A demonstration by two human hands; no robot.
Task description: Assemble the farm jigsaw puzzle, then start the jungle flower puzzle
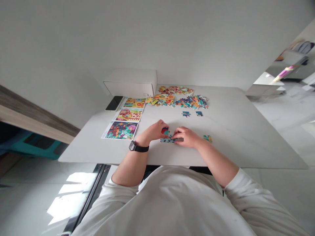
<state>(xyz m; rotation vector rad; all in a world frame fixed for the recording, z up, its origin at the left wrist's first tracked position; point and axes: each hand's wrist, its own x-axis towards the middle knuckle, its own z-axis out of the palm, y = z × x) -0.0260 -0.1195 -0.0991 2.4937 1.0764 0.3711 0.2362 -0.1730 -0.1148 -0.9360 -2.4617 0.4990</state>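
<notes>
Near the table's front edge, my left hand (156, 130) has its thumb and fingers closed around a teal and red puzzle piece (165, 131). My right hand (187, 136) is just beside it, fingers bent and pinching at a puzzle piece that they mostly cover. Under and between both hands lies a strip of joined puzzle pieces (165, 140), pale blue with dark spots. How the held pieces meet the strip is hidden by my fingers. Right of my right wrist rests a yellow and teal puzzle piece (208, 139).
Two blue pieces, one puzzle piece (186, 114) and another puzzle piece (199, 113), lie ahead. Behind them are a dark multicoloured heap (193, 102), a yellow heap (162, 100) and a reddish heap (176, 89). Left are a picture sheet (122, 130), phone (114, 103) and white box (130, 88).
</notes>
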